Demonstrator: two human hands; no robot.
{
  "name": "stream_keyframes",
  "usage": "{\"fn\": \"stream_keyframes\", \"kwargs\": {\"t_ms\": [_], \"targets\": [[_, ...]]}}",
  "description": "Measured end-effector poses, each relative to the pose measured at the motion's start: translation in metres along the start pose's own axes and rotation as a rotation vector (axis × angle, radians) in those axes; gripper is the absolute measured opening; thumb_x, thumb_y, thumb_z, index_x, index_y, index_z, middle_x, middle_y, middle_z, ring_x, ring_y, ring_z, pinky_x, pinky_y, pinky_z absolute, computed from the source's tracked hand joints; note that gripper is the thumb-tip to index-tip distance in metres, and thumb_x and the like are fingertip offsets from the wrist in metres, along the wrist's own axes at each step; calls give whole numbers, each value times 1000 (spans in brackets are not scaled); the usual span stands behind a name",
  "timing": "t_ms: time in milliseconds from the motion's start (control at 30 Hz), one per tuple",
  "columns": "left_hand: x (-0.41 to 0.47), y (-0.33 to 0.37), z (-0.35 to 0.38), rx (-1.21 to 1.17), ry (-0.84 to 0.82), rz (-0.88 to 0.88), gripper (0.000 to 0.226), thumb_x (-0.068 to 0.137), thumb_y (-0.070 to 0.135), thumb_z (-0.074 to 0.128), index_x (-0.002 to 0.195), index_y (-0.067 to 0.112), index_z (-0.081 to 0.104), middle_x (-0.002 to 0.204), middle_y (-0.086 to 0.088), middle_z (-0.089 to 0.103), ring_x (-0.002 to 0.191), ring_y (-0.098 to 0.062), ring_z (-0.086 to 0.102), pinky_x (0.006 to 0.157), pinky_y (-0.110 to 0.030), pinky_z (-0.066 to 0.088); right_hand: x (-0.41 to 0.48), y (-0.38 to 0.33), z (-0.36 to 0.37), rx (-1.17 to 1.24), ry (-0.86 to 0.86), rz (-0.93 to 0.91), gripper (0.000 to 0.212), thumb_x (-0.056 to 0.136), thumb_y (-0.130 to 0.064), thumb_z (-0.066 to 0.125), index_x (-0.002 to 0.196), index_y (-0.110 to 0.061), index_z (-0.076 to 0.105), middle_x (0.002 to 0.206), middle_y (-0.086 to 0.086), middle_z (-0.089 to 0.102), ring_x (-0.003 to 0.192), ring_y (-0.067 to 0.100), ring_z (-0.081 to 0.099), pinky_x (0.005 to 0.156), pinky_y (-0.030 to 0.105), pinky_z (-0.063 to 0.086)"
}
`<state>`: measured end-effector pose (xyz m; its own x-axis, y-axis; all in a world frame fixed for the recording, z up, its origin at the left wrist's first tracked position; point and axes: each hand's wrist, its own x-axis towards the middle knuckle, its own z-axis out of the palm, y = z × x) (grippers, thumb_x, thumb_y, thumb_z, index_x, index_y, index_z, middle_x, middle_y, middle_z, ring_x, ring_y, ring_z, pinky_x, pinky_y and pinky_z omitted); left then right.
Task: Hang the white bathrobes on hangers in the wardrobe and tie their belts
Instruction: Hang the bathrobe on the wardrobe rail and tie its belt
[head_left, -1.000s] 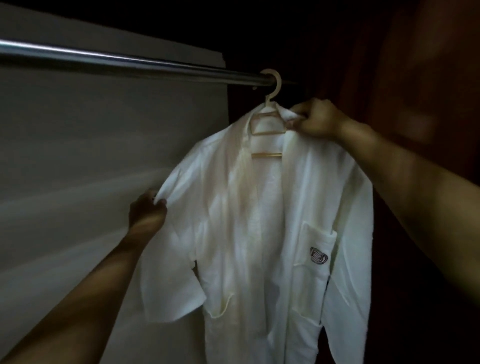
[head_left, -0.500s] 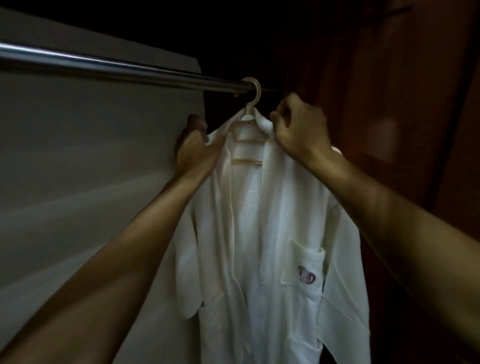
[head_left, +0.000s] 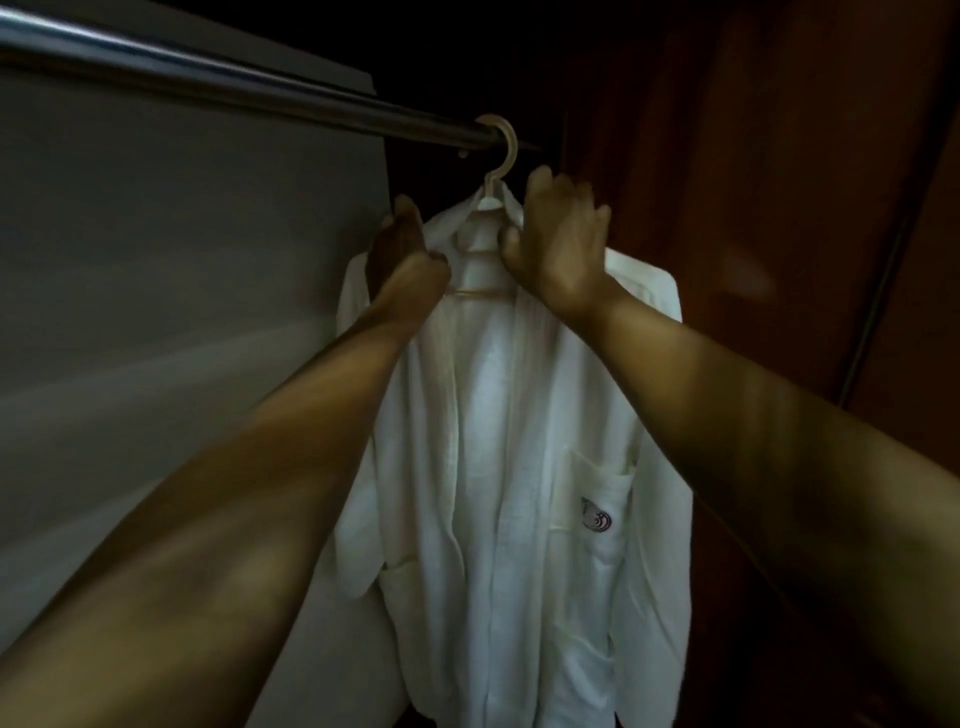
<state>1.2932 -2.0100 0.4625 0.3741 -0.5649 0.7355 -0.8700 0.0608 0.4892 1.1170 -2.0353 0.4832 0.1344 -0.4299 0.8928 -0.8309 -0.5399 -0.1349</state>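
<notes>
A white bathrobe (head_left: 498, 467) with a dark emblem on its chest pocket hangs on a pale hanger (head_left: 498, 166), whose hook sits over the metal rail (head_left: 249, 88) near its right end. My left hand (head_left: 400, 254) grips the robe's left collar just below the hook. My right hand (head_left: 561, 239) holds the right collar, thumb against the fabric, fingers partly raised. The robe's front hangs open; no belt shows.
A pale grey wardrobe wall (head_left: 182, 260) fills the left. Dark reddish wooden panels (head_left: 779, 208) stand on the right, close to the robe's sleeve. The space behind the robe is dark.
My left hand rose from the robe's left sleeve to the collar. My right hand shifted on the right collar. The robe now hangs straighter on the hanger.
</notes>
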Motion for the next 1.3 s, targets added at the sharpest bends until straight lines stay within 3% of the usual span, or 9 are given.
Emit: {"fn": "stream_keyframes", "kwargs": {"t_ms": [233, 400, 500, 600, 767, 900, 967, 1067, 1300], "targets": [[-34, 2, -18, -148, 166, 20, 33, 77, 4, 57, 110, 1, 58, 109, -11, 62, 99, -28, 62, 70, -20, 35, -11, 2, -1, 270, 63, 10, 26, 87, -8, 46, 108, -11, 60, 108, 8, 62, 109, 29, 52, 85, 40, 41], [-81, -20, -1, -114, 153, -186, 68, 82, 4, 59, 147, 8, 41, 134, -10, 56, 122, -24, 56, 91, -19, 42, -37, 18, 9, 334, 191, -17, 37, 77, 1, 46, 107, -14, 62, 106, 5, 63, 102, 26, 52, 80, 33, 37], [-127, -68, 20, -56, 70, -357, 49, 80, 8, 59, 129, 9, 56, 123, -14, 62, 115, -34, 61, 98, -37, 51, -60, 40, 20, 183, 147, 69, 41, 78, 0, 50, 114, -16, 58, 112, 4, 59, 104, 24, 53, 83, 32, 34], [-168, -89, 38, -73, -78, -509, 47, 85, 11, 57, 132, 13, 60, 131, -11, 63, 121, -32, 60, 105, -37, 48, -118, 56, 51, 367, 57, 204, 34, 77, 1, 54, 108, -12, 54, 103, 2, 53, 93, 19, 51, 78, 27, 37], [-195, -51, 43, -294, -19, -413, 28, 77, 17, 51, 96, 4, 67, 92, -8, 67, 81, -15, 66, 68, -21, 48, -210, 51, 81, 524, -319, 390, 20, 66, -4, 45, 82, -13, 53, 75, -3, 56, 66, 14, 52, 64, 32, 43], [-239, -32, 61, -344, -22, -394, 4, 89, 24, 55, 86, 21, 57, 75, 6, 60, 66, -4, 60, 61, -22, 48, -219, 43, 55, 505, -87, 389, 11, 80, -10, 53, 88, -17, 55, 85, -5, 57, 75, 8, 53, 68, 22, 43], [-268, -42, 76, -330, -103, -413, 21, 87, 16, 53, 71, 24, 41, 66, 7, 49, 59, -9, 49, 57, -31, 40, -220, 39, 46, 437, 3, 423, 36, 83, -31, 70, 112, -19, 54, 107, -2, 55, 95, 10, 54, 81, 22, 43], [-284, -45, 88, -340, -147, -420, 29, 80, 7, 50, 66, 21, 30, 62, 6, 40, 56, -11, 40, 55, -31, 34, -220, 34, 53, 367, -144, 469, 74, 76, -58, 75, 130, -18, 44, 120, 1, 58, 107, 19, 58, 89, 37, 49], [-279, -29, 91, -438, -96, -365, 30, 85, 8, 58, 69, 18, 35, 60, 9, 40, 54, -6, 38, 52, -24, 33, -265, 27, 77, 541, -325, 360, 16, 91, -9, 56, 102, -11, 44, 76, -3, 51, 67, 17, 53, 64, 32, 38]]}}
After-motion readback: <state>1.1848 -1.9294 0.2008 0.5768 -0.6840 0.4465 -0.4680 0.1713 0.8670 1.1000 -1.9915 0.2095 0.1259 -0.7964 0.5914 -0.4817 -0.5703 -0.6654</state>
